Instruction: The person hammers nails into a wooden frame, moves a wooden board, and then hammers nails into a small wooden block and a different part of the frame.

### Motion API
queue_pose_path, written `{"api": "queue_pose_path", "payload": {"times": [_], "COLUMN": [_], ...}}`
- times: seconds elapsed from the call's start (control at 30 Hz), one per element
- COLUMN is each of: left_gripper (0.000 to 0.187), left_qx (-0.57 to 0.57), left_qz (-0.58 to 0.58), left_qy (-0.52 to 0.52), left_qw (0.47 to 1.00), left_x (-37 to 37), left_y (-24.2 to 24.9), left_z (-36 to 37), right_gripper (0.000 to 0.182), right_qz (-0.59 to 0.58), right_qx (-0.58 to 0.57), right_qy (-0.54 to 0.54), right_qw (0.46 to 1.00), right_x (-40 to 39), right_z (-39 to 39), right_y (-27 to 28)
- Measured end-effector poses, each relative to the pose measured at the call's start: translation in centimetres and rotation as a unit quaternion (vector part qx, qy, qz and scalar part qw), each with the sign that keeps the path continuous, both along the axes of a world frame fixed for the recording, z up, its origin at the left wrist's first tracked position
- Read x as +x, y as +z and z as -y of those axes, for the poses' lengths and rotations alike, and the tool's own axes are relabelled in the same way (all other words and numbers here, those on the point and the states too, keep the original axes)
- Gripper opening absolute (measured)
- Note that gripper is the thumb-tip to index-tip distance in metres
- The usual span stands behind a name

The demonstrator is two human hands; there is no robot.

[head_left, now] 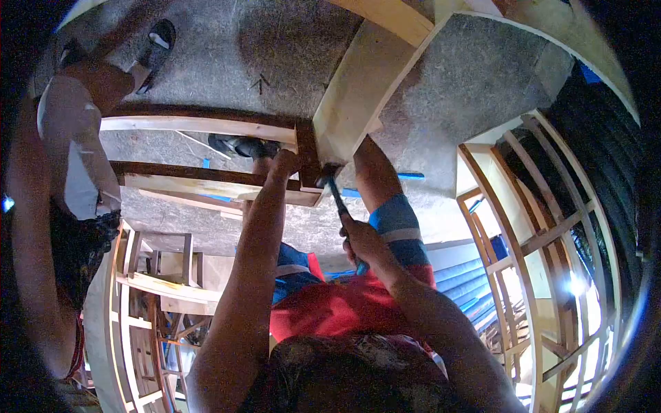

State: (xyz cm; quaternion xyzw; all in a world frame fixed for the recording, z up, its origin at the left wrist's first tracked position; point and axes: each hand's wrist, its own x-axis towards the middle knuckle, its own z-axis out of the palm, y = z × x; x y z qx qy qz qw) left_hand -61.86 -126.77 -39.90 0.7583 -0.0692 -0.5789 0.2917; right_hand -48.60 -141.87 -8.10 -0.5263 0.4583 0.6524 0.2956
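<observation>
A hammer [335, 191] with a dark head and teal-ended handle is in my right hand [366, 245], fingers wrapped round the grip. Its head is right at the end of a wooden frame [308, 148] made of long boards with a short crosspiece. My left hand [285, 164] is closed at the inner side of that crosspiece, its fingertips partly hidden. A wide pale board [358, 89] meets the frame's corner and runs away to the upper right. My legs straddle the work, one foot showing between the frame's long boards.
Another person [76, 144] stands close on the left. Slatted wooden frames [509, 241] stand at the right, and more wooden framework [169, 292] is at the lower left. Dark corrugated sheets [585, 138] are at the far right. Blue strips [411, 176] lie on the concrete floor [289, 55].
</observation>
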Motion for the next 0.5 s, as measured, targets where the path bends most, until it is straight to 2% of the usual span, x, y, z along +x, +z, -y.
{"api": "queue_pose_path", "payload": {"times": [0.03,0.13,0.17,0.27,0.33,0.37,0.4,0.43,0.47,0.5], "left_gripper": [0.052,0.052,0.052,0.052,0.052,0.049,0.047,0.045,0.045,0.045], "left_qx": [-0.001,-0.005,-0.011,-0.015,-0.017,-0.044,-0.071,-0.100,-0.102,-0.085], "left_qz": [-0.005,-0.040,-0.052,-0.066,-0.079,-0.022,0.035,0.086,0.086,0.074], "left_qy": [-0.003,-0.011,-0.017,-0.024,-0.028,0.013,0.052,0.093,0.092,0.098], "left_qw": [1.000,0.999,0.998,0.997,0.996,0.999,0.995,0.987,0.987,0.989], "left_x": [0.9,0.6,0.4,2.2,0.9,-1.5,-3.7,-4.0,-3.8,-7.2], "left_y": [0.0,0.7,1.2,0.2,-0.8,-3.3,-5.5,-4.9,-4.6,0.8], "left_z": [-0.3,-0.8,-0.6,-0.7,-0.8,-0.9,-1.0,-0.9,-0.9,-1.8], "right_gripper": [0.045,0.041,0.040,0.039,0.032,0.033,0.034,0.035,0.039,0.039], "right_qz": [-0.016,0.122,0.250,0.261,0.234,0.436,0.277,0.097,0.076,0.080], "right_qx": [-0.001,-0.054,-0.028,-0.029,-0.065,-0.016,-0.022,-0.027,0.035,0.034], "right_qy": [0.008,-0.047,-0.005,-0.056,-0.111,0.273,0.106,-0.066,-0.002,-0.001], "right_qw": [1.000,0.990,0.968,0.963,0.964,0.857,0.955,0.993,0.997,0.996], "right_x": [0.6,4.8,4.9,5.1,2.7,0.5,0.4,0.3,0.3,0.5], "right_z": [-0.4,-2.2,-2.2,-2.3,-2.2,-2.1,-2.3,-2.3,-1.9,-1.8], "right_y": [0.4,2.9,2.8,2.9,2.6,1.7,1.4,1.6,1.3,1.3]}}
